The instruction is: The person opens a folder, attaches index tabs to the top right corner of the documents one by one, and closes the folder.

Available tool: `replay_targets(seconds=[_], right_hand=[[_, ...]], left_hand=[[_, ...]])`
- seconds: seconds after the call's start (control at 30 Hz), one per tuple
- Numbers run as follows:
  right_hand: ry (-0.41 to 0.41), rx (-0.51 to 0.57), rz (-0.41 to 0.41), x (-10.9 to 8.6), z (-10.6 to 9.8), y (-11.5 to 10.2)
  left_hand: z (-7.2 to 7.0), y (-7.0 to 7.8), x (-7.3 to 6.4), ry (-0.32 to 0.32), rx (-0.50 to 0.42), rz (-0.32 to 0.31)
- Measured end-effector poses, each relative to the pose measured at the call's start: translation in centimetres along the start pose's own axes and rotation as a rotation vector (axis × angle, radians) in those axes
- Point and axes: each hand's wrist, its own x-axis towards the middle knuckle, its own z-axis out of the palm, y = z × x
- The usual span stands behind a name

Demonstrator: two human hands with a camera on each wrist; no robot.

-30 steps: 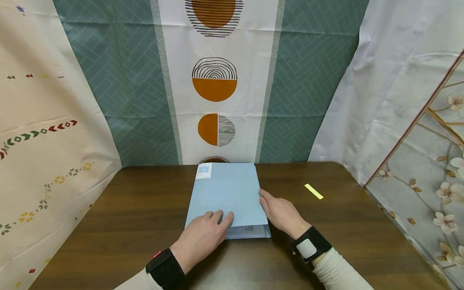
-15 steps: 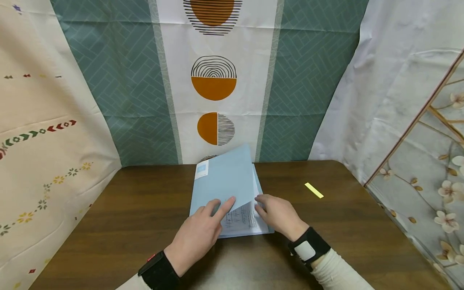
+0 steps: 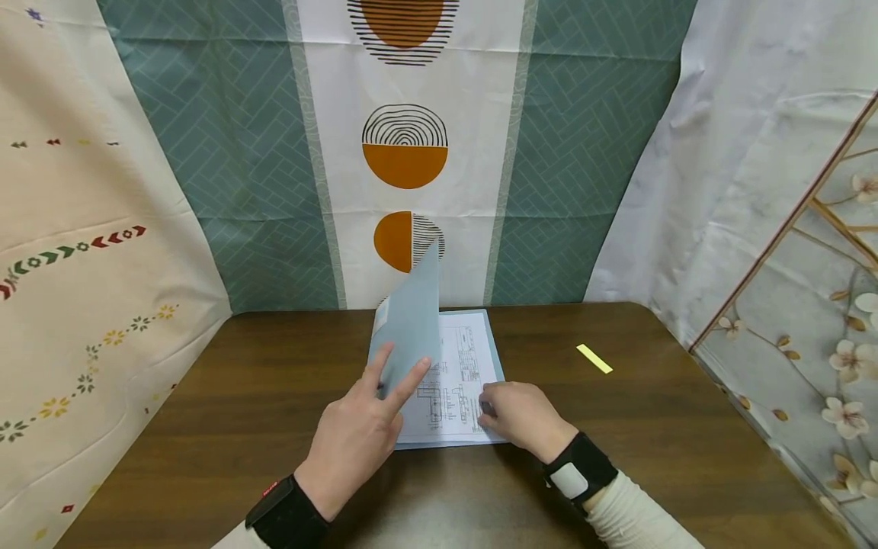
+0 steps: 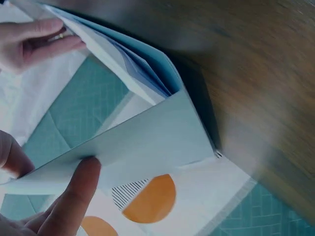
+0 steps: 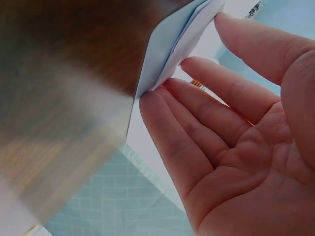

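A light blue folder (image 3: 411, 316) lies on the table with its front cover raised steeply. Printed sheets (image 3: 469, 343) show inside it. My left hand (image 3: 360, 435) holds the cover, with one finger on its near face and another at its other side in the left wrist view, where the folder's cover (image 4: 147, 132) spans the middle. At the right edge of the sheets is my right hand (image 3: 521, 415). In the right wrist view its fingers (image 5: 177, 132) touch the page edges fairly straight, the thumb apart from them at the sheets' corner.
A yellow strip (image 3: 594, 358) lies on the brown wooden table (image 3: 240, 396), to the right of the folder. Patterned cloths hang behind the table (image 3: 411, 91) and along both sides.
The cover has swung up from nearly flat to steep, turning leftward, and the printed sheets have come into view. My left hand has moved left with it; my right hand has slid toward me slightly.
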Motion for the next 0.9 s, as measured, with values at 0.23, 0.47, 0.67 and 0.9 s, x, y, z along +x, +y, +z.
replay_targets(seconds=[0.23,0.47,0.67,0.9], right_hand=[[-0.021,-0.048,0.015,0.1,0.1,-0.1],[-0.025,-0.054,0.017,-0.1,0.0,-0.3],[-0.027,-0.061,0.023,-0.1,0.0,-0.1],[-0.006,-0.035,0.009,0.1,0.0,-0.1]], left_hand=[[-1.0,-1.9,-0.5,0.161,0.042,-0.004],[-1.9,-4.1,-1.2,0.272,0.053,-0.009],[-2.4,-5.7,-2.1,0.366,0.083,-0.019],[-3.6,-7.0,-2.8,0.396,0.214,-0.1]])
